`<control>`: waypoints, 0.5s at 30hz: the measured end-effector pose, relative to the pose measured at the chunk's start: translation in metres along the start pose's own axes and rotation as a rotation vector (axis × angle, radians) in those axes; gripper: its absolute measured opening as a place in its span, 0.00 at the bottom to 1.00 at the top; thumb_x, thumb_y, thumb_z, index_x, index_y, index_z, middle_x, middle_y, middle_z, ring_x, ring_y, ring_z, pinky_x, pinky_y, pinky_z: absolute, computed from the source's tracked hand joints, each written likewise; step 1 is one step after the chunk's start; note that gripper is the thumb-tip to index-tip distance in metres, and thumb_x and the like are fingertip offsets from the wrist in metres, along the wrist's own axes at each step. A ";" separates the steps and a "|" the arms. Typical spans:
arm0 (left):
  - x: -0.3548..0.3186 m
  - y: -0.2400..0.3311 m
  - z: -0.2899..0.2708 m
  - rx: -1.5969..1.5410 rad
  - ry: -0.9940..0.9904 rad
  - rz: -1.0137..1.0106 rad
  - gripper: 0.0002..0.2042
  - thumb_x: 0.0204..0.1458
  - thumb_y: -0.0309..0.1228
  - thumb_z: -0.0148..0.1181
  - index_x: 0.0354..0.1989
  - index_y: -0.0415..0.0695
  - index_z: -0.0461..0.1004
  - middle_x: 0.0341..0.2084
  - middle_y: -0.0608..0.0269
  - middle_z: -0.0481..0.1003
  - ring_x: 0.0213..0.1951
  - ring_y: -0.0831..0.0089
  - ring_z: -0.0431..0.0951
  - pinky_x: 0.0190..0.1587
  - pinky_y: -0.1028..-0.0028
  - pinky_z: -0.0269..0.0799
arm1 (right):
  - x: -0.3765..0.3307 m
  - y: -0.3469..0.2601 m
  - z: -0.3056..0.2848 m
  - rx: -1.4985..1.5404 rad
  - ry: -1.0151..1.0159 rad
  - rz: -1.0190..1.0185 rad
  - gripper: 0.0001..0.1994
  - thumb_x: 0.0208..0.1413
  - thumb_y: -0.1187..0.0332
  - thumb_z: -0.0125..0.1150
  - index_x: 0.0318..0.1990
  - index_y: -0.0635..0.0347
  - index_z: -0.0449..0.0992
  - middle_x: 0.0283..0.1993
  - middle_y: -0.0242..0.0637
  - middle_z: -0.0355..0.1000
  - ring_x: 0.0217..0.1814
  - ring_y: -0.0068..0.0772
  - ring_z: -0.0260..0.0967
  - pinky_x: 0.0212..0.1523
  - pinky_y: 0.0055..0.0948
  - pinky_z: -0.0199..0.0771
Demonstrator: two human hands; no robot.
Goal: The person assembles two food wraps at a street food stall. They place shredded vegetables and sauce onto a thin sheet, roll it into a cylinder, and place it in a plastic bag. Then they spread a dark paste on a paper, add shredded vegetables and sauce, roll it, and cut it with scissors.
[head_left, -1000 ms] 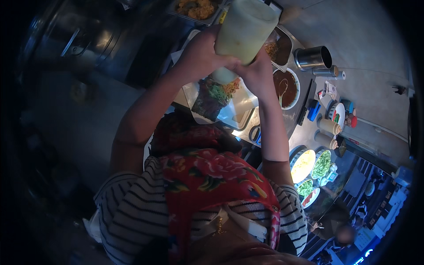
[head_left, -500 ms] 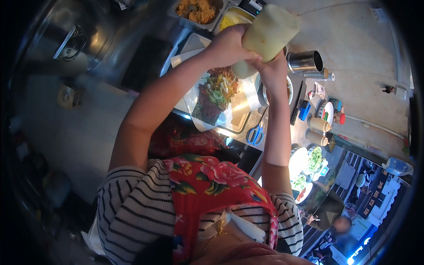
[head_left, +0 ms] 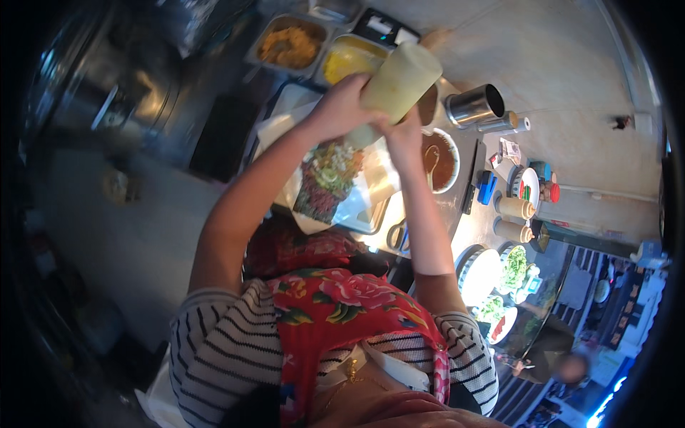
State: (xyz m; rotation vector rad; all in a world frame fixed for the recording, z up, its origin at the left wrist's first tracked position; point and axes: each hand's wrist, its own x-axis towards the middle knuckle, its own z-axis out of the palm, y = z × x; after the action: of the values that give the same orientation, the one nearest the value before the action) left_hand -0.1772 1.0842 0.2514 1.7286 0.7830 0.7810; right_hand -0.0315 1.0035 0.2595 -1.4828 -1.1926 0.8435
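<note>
A large pale yellow-green bottle (head_left: 405, 75) is held tilted, its narrower end down and left, over the food. Both my hands are closed around it, my left hand (head_left: 344, 108) on its left side and my right hand (head_left: 405, 140) on its lower right side. Below the bottle lies a dark sheet, seaweed by its look, with dark grains (head_left: 318, 200) and shredded greens (head_left: 330, 167) with pale bits on it. White paper (head_left: 382, 180) is under this food, on a tray (head_left: 372, 221). The bottle's lower end is partly hidden by my hands.
Beyond my hands stand metal pans of orange food (head_left: 289, 48) and yellow food (head_left: 348, 63). To the right are a tub of brown sauce (head_left: 448, 165) with a ladle, a steel cup (head_left: 477, 105), squeeze bottles (head_left: 515, 207) and plates of greens (head_left: 514, 269). Scissors (head_left: 397, 237) lie beside my right forearm. Another person (head_left: 553, 357) appears lower right.
The view has shifted. My hands and the bottle sit farther left and lower in the picture, still over the food. More of the sauce tub shows, and my right forearm now partly covers the scissors.
</note>
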 end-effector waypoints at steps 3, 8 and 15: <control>-0.034 -0.008 0.011 0.074 0.155 0.138 0.29 0.52 0.24 0.67 0.63 0.40 0.63 0.58 0.56 0.70 0.59 0.65 0.72 0.62 0.65 0.68 | -0.003 0.003 -0.033 0.405 0.151 0.075 0.26 0.52 0.75 0.69 0.58 0.67 0.66 0.54 0.40 0.73 0.56 0.33 0.71 0.58 0.32 0.71; -0.152 -0.033 -0.025 -0.136 0.298 -0.284 0.10 0.59 0.23 0.59 0.49 0.39 0.74 0.44 0.63 0.75 0.47 0.76 0.75 0.53 0.74 0.72 | 0.048 -0.005 -0.174 0.608 0.448 -0.296 0.21 0.54 0.73 0.70 0.54 0.64 0.69 0.50 0.37 0.72 0.52 0.30 0.71 0.57 0.32 0.70; -0.289 -0.075 0.035 0.243 0.298 -0.819 0.13 0.58 0.33 0.64 0.46 0.38 0.75 0.34 0.60 0.77 0.35 0.75 0.77 0.40 0.74 0.74 | 0.142 0.056 -0.297 -0.260 0.829 -0.464 0.28 0.47 0.66 0.75 0.53 0.67 0.70 0.52 0.46 0.73 0.53 0.41 0.73 0.57 0.38 0.69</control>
State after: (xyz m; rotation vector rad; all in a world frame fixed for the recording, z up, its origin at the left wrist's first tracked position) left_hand -0.3252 0.8515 0.1327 1.3094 1.6992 0.3760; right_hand 0.2970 1.0583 0.2880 -1.4431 -0.9456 -0.2524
